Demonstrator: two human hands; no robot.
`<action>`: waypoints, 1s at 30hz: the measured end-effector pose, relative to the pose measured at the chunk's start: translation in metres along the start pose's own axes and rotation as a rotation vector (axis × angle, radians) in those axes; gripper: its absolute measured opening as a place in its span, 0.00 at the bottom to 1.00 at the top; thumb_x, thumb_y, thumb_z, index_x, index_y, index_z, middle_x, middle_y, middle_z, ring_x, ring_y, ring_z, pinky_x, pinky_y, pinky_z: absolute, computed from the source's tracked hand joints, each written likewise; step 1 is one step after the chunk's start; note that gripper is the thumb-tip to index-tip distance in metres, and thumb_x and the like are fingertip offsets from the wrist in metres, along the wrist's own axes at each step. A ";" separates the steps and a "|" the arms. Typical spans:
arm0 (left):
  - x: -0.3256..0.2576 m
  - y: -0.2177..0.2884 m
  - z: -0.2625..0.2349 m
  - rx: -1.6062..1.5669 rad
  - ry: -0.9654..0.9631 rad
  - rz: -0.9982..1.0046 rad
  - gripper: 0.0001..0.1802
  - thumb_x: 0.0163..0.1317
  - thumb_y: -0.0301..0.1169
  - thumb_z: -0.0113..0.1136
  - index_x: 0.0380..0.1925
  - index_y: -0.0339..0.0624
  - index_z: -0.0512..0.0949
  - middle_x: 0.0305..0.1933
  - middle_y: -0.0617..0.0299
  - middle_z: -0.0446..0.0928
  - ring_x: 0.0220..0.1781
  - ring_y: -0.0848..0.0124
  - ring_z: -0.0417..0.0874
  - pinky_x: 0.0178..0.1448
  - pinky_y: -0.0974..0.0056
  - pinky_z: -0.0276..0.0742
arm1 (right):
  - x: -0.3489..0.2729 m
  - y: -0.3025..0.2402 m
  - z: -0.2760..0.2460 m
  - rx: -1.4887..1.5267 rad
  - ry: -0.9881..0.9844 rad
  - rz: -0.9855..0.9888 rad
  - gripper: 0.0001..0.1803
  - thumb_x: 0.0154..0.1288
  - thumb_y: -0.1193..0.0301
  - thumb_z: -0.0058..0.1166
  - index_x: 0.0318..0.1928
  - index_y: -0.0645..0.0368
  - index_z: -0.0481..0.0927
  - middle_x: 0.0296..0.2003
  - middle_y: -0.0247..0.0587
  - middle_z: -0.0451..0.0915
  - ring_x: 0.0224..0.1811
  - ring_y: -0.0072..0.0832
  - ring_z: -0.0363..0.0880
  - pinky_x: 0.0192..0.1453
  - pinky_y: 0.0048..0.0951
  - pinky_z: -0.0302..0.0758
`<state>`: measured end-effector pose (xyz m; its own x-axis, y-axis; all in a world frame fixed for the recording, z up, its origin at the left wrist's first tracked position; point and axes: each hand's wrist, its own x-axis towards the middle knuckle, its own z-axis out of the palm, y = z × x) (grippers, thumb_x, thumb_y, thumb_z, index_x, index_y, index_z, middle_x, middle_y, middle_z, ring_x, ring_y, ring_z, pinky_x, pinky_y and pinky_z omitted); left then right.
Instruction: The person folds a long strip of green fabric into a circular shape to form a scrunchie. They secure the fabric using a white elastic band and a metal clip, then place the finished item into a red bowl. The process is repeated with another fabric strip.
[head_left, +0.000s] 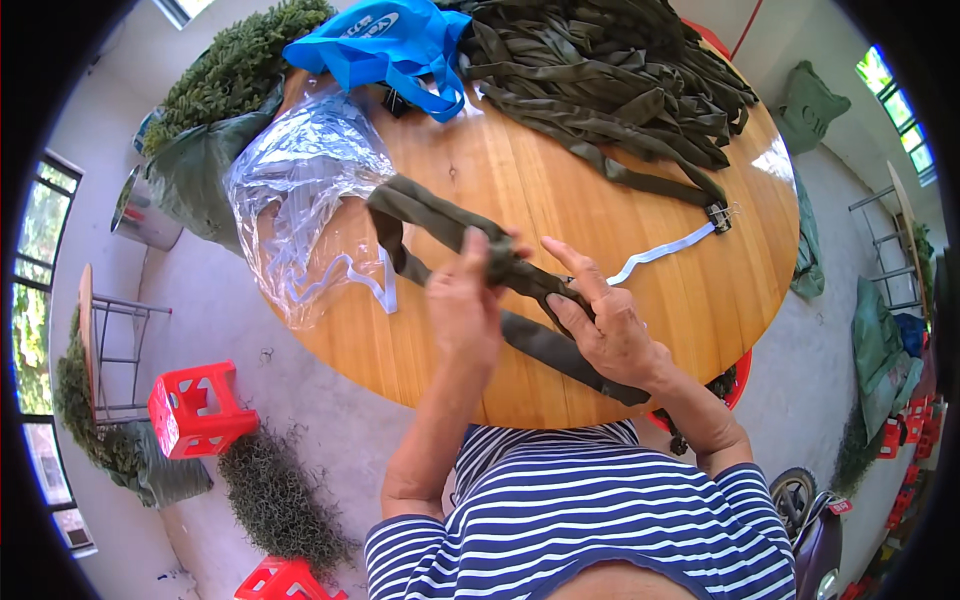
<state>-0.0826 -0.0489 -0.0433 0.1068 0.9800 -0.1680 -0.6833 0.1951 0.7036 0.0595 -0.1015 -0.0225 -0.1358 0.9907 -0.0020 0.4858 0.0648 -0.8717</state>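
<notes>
Above a round wooden table (470, 170), I hold a dark olive fabric strap (425, 215) that loops out to the left and trails down to the right near the table's front edge. My left hand (465, 305), slightly blurred, is closed on the strap beside a bunched dark part. My right hand (615, 335) has its index finger stretched out and its thumb against the strap; its other fingers are mostly hidden. From beside the right hand a white elastic band (660, 250) runs to a small black piece (718, 217) at the end of another olive strap.
A heap of olive straps (610, 70) covers the table's far right. A blue bag (385, 50) and clear plastic bag (300, 190) lie at the left, with another white band (375, 285). Green artificial foliage (235, 65) stands behind; a red stool (200, 410) is on the floor.
</notes>
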 end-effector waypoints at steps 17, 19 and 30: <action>-0.022 -0.043 -0.014 -0.025 -0.024 -0.158 0.09 0.62 0.30 0.51 0.36 0.36 0.74 0.35 0.56 0.78 0.37 0.72 0.79 0.41 0.68 0.76 | -0.012 0.008 0.003 0.393 0.023 0.027 0.19 0.60 0.80 0.44 0.53 0.63 0.65 0.47 0.46 0.71 0.48 0.25 0.73 0.47 0.26 0.70; -0.018 -0.037 -0.011 -0.022 -0.046 -0.127 0.09 0.62 0.30 0.51 0.36 0.35 0.73 0.35 0.56 0.78 0.36 0.70 0.80 0.41 0.67 0.77 | -0.014 0.005 0.008 0.408 0.072 0.029 0.16 0.59 0.79 0.46 0.50 0.64 0.68 0.41 0.44 0.73 0.41 0.22 0.74 0.42 0.25 0.71; 0.012 0.025 -0.032 0.134 -0.046 0.088 0.09 0.62 0.31 0.50 0.35 0.34 0.73 0.32 0.52 0.78 0.33 0.65 0.81 0.35 0.66 0.78 | -0.053 0.010 -0.033 0.047 -0.309 0.238 0.08 0.52 0.73 0.56 0.33 0.64 0.75 0.20 0.33 0.72 0.23 0.18 0.70 0.27 0.22 0.67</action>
<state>-0.1209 -0.0332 -0.0500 0.0857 0.9937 -0.0722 -0.5890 0.1090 0.8007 0.0998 -0.1494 -0.0152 -0.2813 0.8944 -0.3477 0.4957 -0.1748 -0.8507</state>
